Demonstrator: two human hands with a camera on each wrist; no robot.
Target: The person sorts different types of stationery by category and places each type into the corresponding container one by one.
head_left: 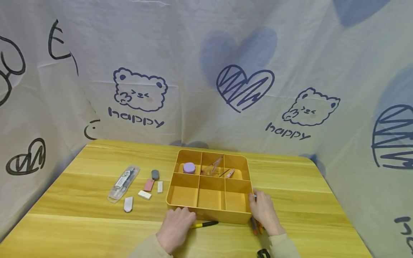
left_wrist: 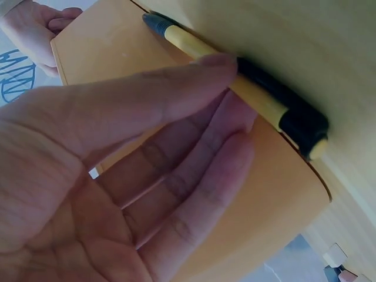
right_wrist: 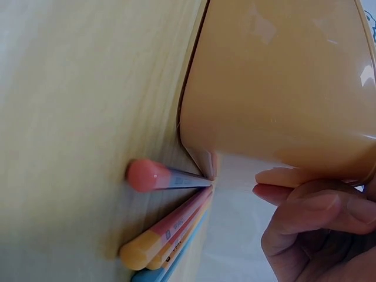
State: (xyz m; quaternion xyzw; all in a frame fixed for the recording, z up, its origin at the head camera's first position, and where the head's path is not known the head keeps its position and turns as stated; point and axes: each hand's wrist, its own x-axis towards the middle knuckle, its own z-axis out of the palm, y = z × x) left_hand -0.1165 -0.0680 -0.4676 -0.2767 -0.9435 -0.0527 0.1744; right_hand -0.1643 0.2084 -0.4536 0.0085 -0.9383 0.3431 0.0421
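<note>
A yellow pen with black ends (left_wrist: 194, 44) lies on the table along the front wall of a yellow divided storage box (head_left: 222, 215). My left hand (head_left: 176, 227) pinches the pen near its middle, its knuckles close to that wall. At the box's right front corner, my right hand (head_left: 265, 211) grips the side wall, with curled fingers (right_wrist: 305, 217) on the outside. Several colored pencils (right_wrist: 158, 247) lie on the table beside that corner, partly under the right hand in the head view.
The box's back compartments hold a purple round item (head_left: 189, 167), clear drawing tools (head_left: 215, 165) and a pink item (head_left: 230, 173). Left of it lie several erasers (head_left: 145, 195) and a clear case (head_left: 123, 183). A black object (head_left: 263, 253) sits near the front edge.
</note>
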